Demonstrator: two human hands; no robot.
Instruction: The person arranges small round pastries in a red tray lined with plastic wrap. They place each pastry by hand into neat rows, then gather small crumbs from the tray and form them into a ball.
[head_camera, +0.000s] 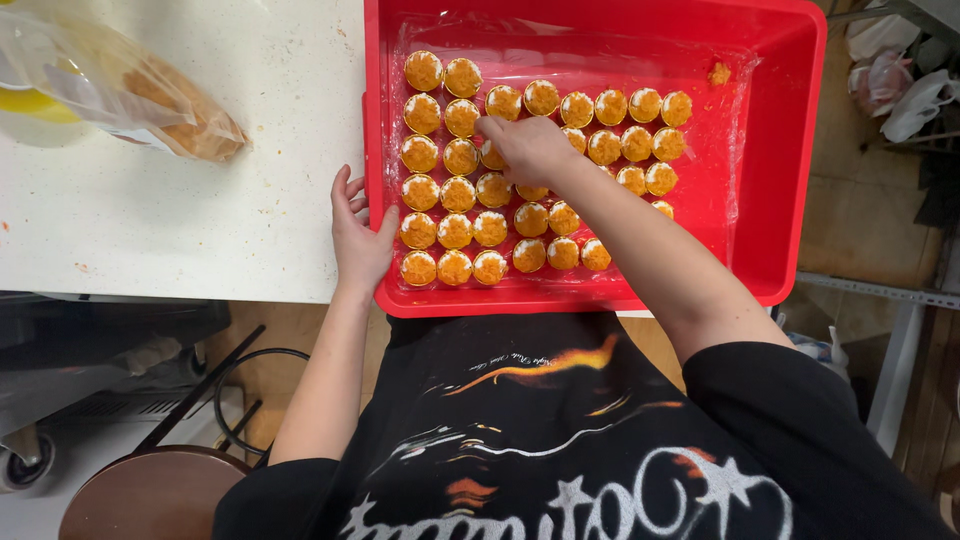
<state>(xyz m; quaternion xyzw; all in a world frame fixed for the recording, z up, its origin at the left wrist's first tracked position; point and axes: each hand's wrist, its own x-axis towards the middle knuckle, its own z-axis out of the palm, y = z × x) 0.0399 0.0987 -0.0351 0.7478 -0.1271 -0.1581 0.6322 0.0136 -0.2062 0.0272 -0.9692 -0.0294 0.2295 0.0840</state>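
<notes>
A red plastic tray (790, 150) lined with clear film holds several rows of small round orange-topped pieces (455, 232). My right hand (525, 148) reaches into the middle of the rows, fingers pinched down around one piece (492, 157) that is mostly hidden under them. My left hand (358, 235) rests flat on the white table, its thumb against the tray's left wall, fingers apart and holding nothing. One stray orange crumb (718, 73) lies at the tray's far right.
The white table (200, 200) carries a clear plastic bag of orange crumbs (130, 95) at the upper left. A brown round stool (150, 495) stands below the table on the left. Metal shelf legs and white bags (900, 90) are on the right.
</notes>
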